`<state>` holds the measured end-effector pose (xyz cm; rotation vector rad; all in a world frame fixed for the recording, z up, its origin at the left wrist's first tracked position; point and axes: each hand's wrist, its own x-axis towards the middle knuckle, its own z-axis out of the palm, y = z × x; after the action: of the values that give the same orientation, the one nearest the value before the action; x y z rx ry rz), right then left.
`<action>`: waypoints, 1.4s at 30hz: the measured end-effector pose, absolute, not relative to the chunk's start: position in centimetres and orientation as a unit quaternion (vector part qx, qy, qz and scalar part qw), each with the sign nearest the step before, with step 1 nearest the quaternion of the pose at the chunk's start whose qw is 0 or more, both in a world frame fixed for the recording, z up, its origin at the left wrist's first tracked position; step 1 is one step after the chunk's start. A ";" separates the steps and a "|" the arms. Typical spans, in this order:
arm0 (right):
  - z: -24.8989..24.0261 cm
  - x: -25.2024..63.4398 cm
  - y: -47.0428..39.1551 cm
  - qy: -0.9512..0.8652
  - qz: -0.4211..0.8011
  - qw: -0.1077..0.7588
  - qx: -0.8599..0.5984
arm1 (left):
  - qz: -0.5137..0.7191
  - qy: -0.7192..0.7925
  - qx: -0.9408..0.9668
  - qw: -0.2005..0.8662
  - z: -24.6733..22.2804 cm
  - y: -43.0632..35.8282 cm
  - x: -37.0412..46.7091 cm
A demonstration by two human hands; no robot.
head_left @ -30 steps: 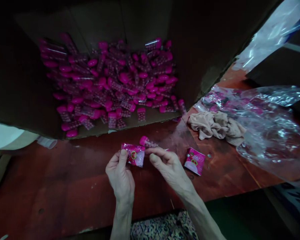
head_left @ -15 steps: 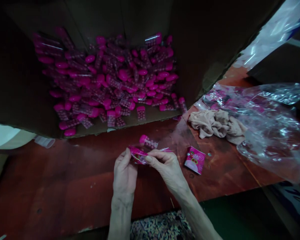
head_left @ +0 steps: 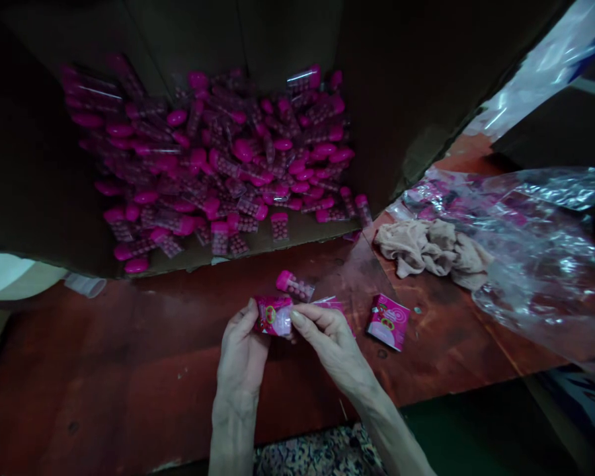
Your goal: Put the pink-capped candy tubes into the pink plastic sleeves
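A small pink printed packet (head_left: 274,316) is held between both hands above the red table. My left hand (head_left: 244,340) pinches its left edge, and my right hand (head_left: 326,334) grips the right edge between thumb and fingers. Just behind the packet lies a clear tube with a pink cap and round pink pieces (head_left: 296,285). Pink flat pieces (head_left: 331,305) lie partly hidden behind my right hand. To the right rests a stack of pink printed cards or packets (head_left: 389,322).
A large cardboard box (head_left: 401,132) stands open behind, holding many pink-capped tubes (head_left: 228,165). A crumpled beige cloth (head_left: 431,248) and a clear plastic bag (head_left: 540,258) lie right. An empty clear tube (head_left: 85,284) and a white round object (head_left: 14,274) are left.
The packet has turned so that its printed face shows flatter toward the camera. Both hands still hold it, and more of the pink flat pieces behind my right hand shows.
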<state>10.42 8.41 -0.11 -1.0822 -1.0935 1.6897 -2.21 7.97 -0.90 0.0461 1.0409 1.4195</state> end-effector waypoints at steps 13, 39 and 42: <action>0.4 11.0 8.3 -0.495 0.655 0.374 -0.432 | 0.584 0.450 0.043 0.674 -0.7 7.8 -2.3; -0.8 11.5 10.0 -0.622 0.430 0.338 -0.560 | 0.630 0.481 0.084 0.604 -1.5 7.9 -2.2; -1.5 11.0 11.2 -0.696 0.195 0.260 -0.640 | 0.653 0.485 0.019 0.582 -1.5 8.1 -2.1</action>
<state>11.04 11.24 -1.46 -1.7346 -1.8858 0.5295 -2.07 8.07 -1.49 0.0433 1.1316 1.5245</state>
